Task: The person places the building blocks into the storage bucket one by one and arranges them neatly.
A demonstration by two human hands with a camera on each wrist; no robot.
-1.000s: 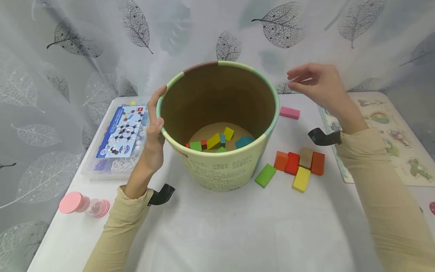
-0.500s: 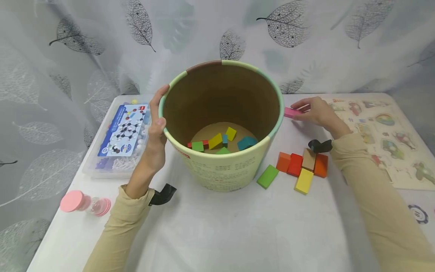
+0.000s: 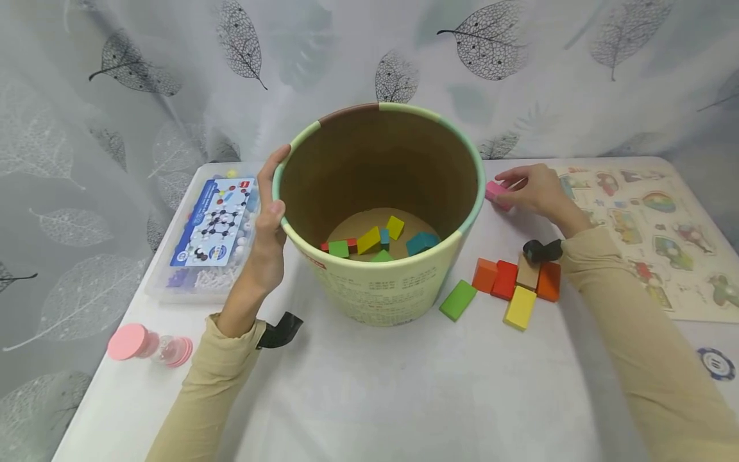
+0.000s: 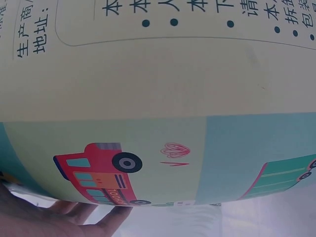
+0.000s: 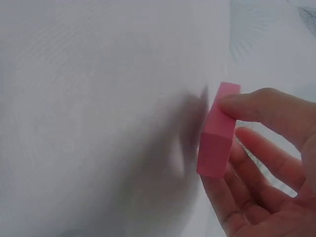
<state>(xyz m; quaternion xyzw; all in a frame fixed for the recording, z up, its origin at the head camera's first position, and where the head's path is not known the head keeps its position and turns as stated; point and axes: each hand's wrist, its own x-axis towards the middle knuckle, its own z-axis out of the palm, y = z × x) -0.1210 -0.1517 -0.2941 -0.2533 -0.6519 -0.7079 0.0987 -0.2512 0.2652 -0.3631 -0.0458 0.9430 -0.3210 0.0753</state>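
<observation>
One pink block (image 5: 215,143), just right of the single bucket (image 3: 378,285), is pinched between the right hand's (image 3: 538,191) thumb and fingers! The left hand (image 3: 268,240) grips the bucket's rim; six loose blocks (image 3: 505,280) lie near its base, at least seven inside.

Looks like a home play corner to me, though I can't tell which room.
On my feed, a white table (image 3: 404,398) stands before a sheer, leaf-printed curtain (image 3: 340,45), and it carries toys: a picture puzzle board (image 3: 641,212), a clear box (image 3: 212,221) of molecule-model parts, a pink hourglass (image 3: 150,345), loose coloured blocks (image 3: 458,300), and a bucket (image 3: 378,289) printed with a cartoon bus.
</observation>
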